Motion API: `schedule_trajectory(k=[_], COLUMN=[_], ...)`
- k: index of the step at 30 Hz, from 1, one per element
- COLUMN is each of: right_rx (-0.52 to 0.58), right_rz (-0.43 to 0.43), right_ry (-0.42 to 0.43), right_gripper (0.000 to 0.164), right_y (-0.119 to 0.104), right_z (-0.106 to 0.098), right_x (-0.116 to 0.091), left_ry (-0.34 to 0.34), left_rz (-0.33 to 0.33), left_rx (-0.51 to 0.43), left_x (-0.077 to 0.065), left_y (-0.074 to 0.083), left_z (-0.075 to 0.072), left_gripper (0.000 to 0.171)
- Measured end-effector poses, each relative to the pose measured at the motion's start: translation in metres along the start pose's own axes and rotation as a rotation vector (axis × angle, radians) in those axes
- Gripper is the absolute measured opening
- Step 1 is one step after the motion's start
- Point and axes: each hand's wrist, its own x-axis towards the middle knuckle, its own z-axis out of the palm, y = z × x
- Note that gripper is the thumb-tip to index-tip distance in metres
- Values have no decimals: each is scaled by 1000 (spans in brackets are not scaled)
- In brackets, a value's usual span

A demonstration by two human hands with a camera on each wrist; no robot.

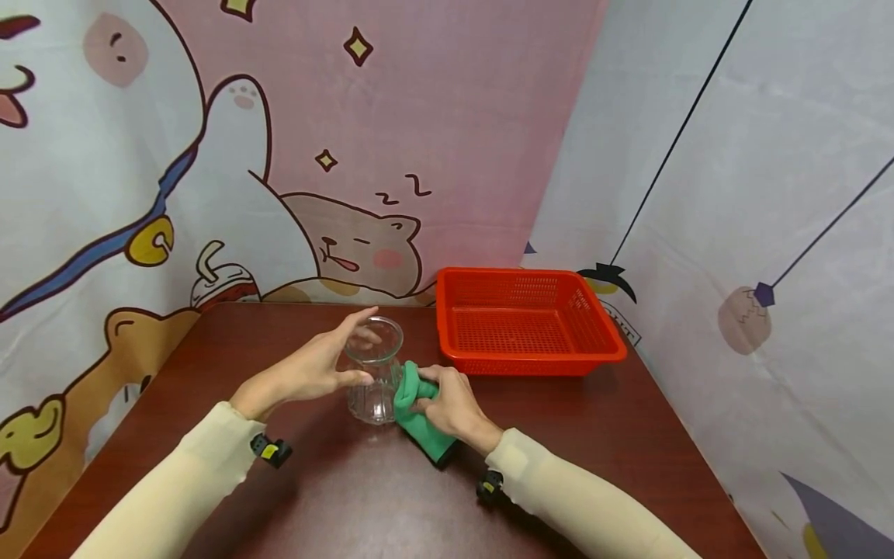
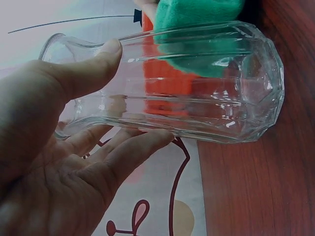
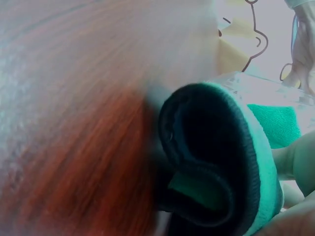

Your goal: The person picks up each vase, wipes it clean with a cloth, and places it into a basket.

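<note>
A clear glass vase with a flared rim and faceted sides stands upright at the middle of the table. My left hand holds it from the left; in the left wrist view the thumb lies on one side of the glass and the fingers on the other. On the vase's right side, my right hand grips a folded green cloth against or close to the glass. The right wrist view shows the cloth's dark-edged fold hanging near the tabletop. Whether the vase's base touches the table is hard to tell.
A red plastic basket with perforated sides sits at the back right of the brown table. Behind the table hangs a cartoon-printed cloth backdrop, which continues along both sides.
</note>
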Motion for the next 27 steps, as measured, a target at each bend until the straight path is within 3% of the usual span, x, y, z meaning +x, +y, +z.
schedule_trajectory(k=[11, 18, 27], right_rx=[71, 151, 286], right_rz=[-33, -15, -82], right_ry=[116, 149, 185], right_gripper=[61, 66, 64], right_y=[-4, -7, -18], right_z=[1, 2, -3], right_x=[3, 4, 9], left_ry=[3, 6, 11], left_rz=[4, 2, 11], left_rx=[1, 0, 5], left_x=[1, 0, 1], left_y=[-2, -1, -1], left_z=[0, 1, 2], left_gripper=[108, 108, 108])
